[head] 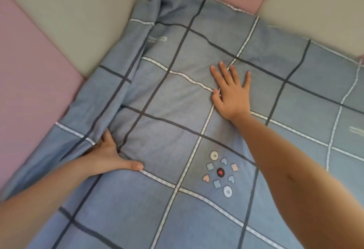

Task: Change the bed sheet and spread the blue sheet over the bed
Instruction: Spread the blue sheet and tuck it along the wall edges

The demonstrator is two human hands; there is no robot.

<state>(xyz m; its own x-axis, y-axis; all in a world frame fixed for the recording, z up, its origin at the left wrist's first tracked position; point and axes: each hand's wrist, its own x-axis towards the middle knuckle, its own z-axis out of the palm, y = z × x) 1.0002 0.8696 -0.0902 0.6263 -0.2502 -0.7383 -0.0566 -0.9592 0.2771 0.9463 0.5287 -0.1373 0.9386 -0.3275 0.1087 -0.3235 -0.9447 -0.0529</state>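
- The loose left edge of the blue cotton sheet with dark and white check lines (197, 48) is the likeliest trouble. A long bunched fold (122, 95) runs from the far corner to the near left, and it could be pressed in as a crease if smoothed over instead of pulled out towards the wall.
- The left hand (107, 156) sits at the near end of that fold with its thumb lying out on the cloth. Its fingers are hidden under the fold, so I cannot tell whether they grip it.
- The right hand (231, 91) lies flat on the middle of the sheet with fingers spread apart, holding nothing. A hard tug from the left could drag the cloth out from under this palm and skew the check lines.
- The sheet covers the bed from near to far, right up against the pink padded wall panel (29, 71) and the beige padded wall panel (78, 22).
- Its right part lies fairly smooth with gentle ripples. A ring of small heart and flower motifs (220, 172) shows near the middle.
- The far left corner is heaped and not yet tucked.
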